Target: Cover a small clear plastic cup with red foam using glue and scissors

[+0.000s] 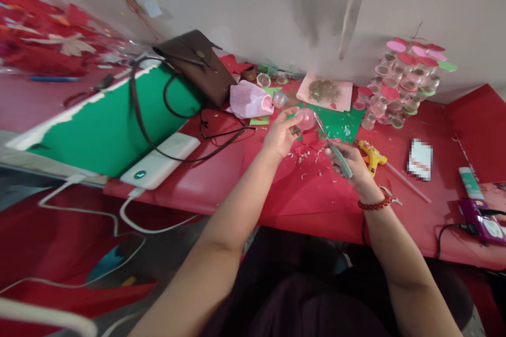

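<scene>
My left hand [281, 134] grips a small, round, see-through pink cup [307, 119] between thumb and fingers. Closed around the grey-green handles of a pair of scissors [339, 159] is my right hand [351, 160]. The scissor blades reach up to the right edge of the cup; whether they touch it I cannot tell. Small paper scraps [302, 155] lie below the hands on a red sheet [312, 189]. A green sheet [342, 121] lies behind the hands. Just right of my right hand is a yellow glue gun [371, 155].
A stack of small clear cups with coloured discs [403, 84] stands back right. Left are a brown bag [201, 63], a white power bank [162, 160] with a cable, and pink cloth [249, 99]. A purple power strip [480, 221] sits at the right edge. A wall rises behind.
</scene>
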`<state>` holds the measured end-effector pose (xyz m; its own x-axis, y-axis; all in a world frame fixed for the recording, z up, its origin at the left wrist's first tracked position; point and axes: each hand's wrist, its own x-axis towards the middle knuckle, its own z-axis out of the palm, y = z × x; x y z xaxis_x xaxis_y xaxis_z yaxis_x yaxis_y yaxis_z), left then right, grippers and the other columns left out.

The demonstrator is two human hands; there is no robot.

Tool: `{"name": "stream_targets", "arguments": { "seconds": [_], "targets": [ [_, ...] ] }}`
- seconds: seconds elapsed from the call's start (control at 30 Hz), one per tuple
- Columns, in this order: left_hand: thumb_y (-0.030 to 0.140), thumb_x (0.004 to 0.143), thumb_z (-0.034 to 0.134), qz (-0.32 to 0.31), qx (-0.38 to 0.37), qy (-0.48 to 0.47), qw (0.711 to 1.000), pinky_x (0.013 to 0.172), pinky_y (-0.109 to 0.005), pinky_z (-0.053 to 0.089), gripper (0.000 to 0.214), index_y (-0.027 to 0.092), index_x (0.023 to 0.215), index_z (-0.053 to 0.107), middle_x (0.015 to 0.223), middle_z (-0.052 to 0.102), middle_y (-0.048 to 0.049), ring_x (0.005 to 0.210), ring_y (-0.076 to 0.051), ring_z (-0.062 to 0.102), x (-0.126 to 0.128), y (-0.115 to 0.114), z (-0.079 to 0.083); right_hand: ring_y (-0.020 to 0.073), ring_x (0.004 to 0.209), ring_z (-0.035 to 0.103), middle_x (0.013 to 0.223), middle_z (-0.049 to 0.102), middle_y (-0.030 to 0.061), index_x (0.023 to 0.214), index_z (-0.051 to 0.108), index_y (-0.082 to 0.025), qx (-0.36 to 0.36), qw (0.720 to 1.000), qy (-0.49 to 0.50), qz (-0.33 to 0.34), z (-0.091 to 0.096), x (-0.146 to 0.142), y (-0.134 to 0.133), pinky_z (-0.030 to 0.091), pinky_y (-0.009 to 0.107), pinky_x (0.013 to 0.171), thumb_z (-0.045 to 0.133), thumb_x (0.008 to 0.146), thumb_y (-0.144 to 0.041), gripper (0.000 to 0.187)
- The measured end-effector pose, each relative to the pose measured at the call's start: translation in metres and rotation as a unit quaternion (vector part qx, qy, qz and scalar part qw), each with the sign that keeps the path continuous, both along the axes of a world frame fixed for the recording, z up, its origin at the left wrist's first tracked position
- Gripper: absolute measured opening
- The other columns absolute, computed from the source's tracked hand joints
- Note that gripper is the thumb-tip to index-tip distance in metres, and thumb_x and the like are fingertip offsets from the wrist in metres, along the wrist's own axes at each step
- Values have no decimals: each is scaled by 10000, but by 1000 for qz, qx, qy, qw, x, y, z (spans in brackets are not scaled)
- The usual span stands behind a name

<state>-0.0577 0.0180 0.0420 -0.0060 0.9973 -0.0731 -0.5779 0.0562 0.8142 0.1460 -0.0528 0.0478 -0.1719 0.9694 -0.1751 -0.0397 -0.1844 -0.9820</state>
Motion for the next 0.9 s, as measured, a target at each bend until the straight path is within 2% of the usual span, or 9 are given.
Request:
{"name": "stream_targets", "arguments": {
  "seconds": [0.27, 0.6, 0.9],
  "targets": [
    [288, 590, 929, -25, -9, 1, 1000, 747, -283, 480, 461, 226, 960, 661, 931, 725, 9, 843, -141, 639, 0, -4, 4, 34, 416, 386, 610, 543, -83, 1022, 736, -185, 1, 1000, 12, -17, -5, 4, 4, 259, 216, 393, 911, 617, -536, 564],
    [291, 561, 924, -56, -17, 23, 998, 722, -287, 465, 483, 232, 964, 665, 941, 727, -4, 837, -157, 644, 2, -6, 7, 25, 399, 368, 595, 521, -98, 988, 705, -181, -1, 999, 19, -28, 7, 4, 2, 223, 226, 387, 918, 589, -510, 559],
    [309, 523, 944, -55, -19, 29, 998, 732, -271, 456, 541, 222, 972, 655, 958, 723, 3, 856, -145, 638, 4, -9, 11, 15, 392, 338, 583, 543, -101, 972, 717, -173, -14, 999, 34, -37, 5, 3, 3, 212, 223, 387, 938, 523, -501, 598]
  ]
}}
